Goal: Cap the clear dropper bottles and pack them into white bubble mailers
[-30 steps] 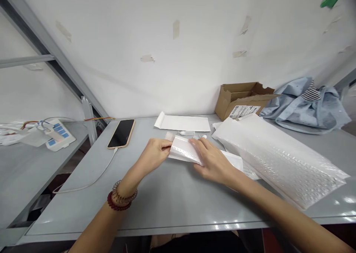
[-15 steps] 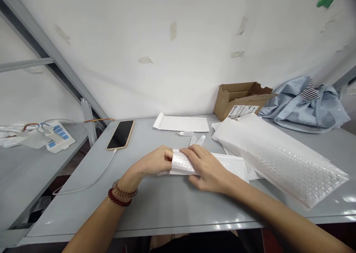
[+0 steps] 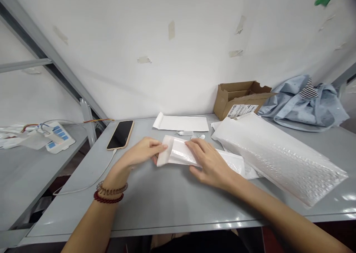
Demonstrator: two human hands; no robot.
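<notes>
A small white bubble mailer point(image 3: 180, 152) lies between my hands near the middle of the table, its flap end to the left. My left hand point(image 3: 143, 153) pinches the edge of that flap between thumb and fingers. Over the body of the mailer rests my right hand point(image 3: 211, 166), thumb below and fingers on top, gripping it. Just behind are a small clear plastic bottle point(image 3: 185, 133) and another small white-capped piece point(image 3: 201, 136), partly hidden by my right hand. A flat white mailer point(image 3: 183, 122) with its flap raised lies farther back.
Large bubble mailers point(image 3: 272, 153) are stacked at the right. Behind them stand an open cardboard box point(image 3: 241, 101) and a light blue cloth bag point(image 3: 300, 104). A phone point(image 3: 121, 135) on a white charging cable point(image 3: 102, 175) lies left, with a power strip point(image 3: 59, 138) beyond.
My left hand has come out of the mailer's mouth and now holds its flap, which shows spread out. The mailer's left end has moved up slightly. My right hand stays on it.
</notes>
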